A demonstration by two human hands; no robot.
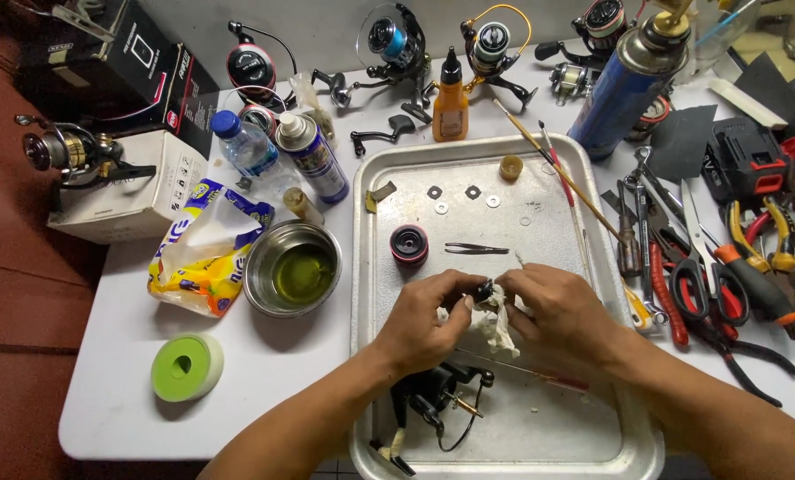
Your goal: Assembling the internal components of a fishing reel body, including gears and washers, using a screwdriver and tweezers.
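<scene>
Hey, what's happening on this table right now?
A person is working over a metal tray. Both hands meet at its middle: the left hand and right hand pinch a small dark part against a crumpled white cloth. A partly stripped fishing reel body lies in the tray below them, with tweezers, a spool and washers above. A steel bowl of yellowish liquid sits left.

Both forearms are bare, with no sleeves in view. The left hand (429,324) and right hand (562,311) wear no gloves, rings or watch (the wrists show plainly), and the fingernails are short.
</scene>
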